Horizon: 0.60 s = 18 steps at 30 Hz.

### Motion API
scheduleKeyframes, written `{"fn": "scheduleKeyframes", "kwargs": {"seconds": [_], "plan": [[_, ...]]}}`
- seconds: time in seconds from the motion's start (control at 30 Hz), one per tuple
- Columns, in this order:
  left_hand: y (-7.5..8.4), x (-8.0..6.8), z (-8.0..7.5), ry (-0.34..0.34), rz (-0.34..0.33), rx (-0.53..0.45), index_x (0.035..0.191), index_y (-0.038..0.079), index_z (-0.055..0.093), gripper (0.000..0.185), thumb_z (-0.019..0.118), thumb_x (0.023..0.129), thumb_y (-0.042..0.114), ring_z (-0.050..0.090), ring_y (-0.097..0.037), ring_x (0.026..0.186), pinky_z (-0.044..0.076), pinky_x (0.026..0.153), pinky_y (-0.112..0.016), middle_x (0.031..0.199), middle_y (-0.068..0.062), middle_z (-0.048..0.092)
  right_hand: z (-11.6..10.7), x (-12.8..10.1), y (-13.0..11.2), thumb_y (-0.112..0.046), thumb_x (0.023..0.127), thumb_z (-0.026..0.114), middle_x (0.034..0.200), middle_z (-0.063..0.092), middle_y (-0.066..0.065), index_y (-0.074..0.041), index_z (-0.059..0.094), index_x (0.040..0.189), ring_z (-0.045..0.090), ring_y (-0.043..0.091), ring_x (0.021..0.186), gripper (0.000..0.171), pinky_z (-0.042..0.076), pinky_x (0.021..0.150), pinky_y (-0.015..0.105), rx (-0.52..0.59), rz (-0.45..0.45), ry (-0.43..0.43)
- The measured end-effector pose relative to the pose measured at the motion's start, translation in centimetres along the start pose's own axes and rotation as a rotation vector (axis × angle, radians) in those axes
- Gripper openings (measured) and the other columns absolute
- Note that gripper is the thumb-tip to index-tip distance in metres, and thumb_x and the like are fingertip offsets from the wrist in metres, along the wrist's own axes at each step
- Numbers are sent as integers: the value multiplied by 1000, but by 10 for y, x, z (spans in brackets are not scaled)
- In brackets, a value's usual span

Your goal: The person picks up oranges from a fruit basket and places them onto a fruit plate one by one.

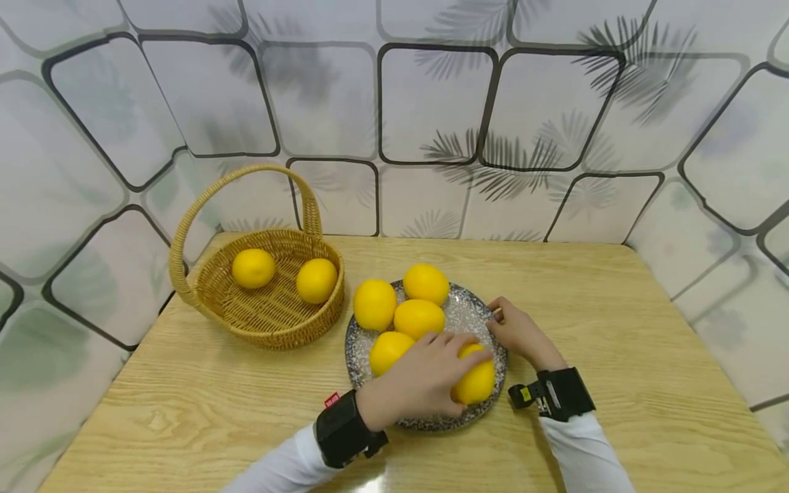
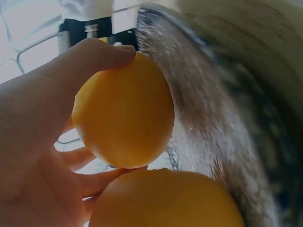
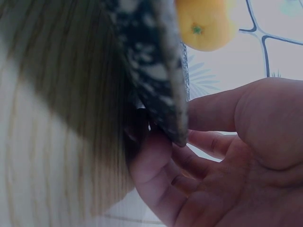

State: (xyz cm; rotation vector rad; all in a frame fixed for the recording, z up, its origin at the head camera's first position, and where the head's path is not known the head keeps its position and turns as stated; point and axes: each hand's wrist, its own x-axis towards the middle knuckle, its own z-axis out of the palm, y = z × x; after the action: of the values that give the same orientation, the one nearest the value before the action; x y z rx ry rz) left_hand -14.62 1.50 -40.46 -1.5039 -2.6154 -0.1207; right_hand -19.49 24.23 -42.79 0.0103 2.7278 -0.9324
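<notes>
head view: the left hand lies over the near right part of the plate, fingers curled round a lemon that sits at the plate's near right edge. four more lemons are on the plate: one at the far side, one at the far left, one in the middle, and one at the near left, just beside the left hand. the right hand grips the plate's right rim, thumb on top. the plate stands on the counter, just right of a wicker basket with a tall handle. two lemons lie in the basket, one to the left and one to the right, apart from each other. both wrists wear black straps over white sleeves.

left wrist view: the left hand holds the lemon, thumb curled over its top and fingers under it. a second lemon lies just below, touching or nearly touching the first. the speckled plate surface runs blurred on the right.

right wrist view: the right hand pinches the plate rim, with its fingers curled beneath the edge and the thumb above. the counter shows on the left, blurred. one lemon shows above the rim, its stem end facing the camera.
</notes>
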Motion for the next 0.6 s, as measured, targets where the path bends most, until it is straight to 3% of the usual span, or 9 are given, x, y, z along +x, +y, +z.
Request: {"fn": "scheduleKeyframes", "kwargs": {"seconds": [0.17,0.33,0.6], "plan": [[1,0,2,-34,-3,85,152,26,42,85,76,82,60,58,-22,127,48,108,-36,149,-4,49,0,0,-1,-13,103,52,122,62,31,5,47,134,63,38,104,36,54,82,45,6,-2,3],[1,0,4,-70,-45,45,156,24,37,89,73,84,62,53,-24,136,46,112,-38,156,-6,45,0,0,-1,-12,103,51,123,61,32,5,47,135,62,38,105,37,54,83,46,3,5,1],[2,0,5,-51,-56,30,156,24,38,84,62,89,69,48,-23,141,42,117,-38,157,-5,44,1,1,0,-12,102,51,122,62,31,5,47,134,63,38,105,37,55,83,46,-4,-1,5]]}}
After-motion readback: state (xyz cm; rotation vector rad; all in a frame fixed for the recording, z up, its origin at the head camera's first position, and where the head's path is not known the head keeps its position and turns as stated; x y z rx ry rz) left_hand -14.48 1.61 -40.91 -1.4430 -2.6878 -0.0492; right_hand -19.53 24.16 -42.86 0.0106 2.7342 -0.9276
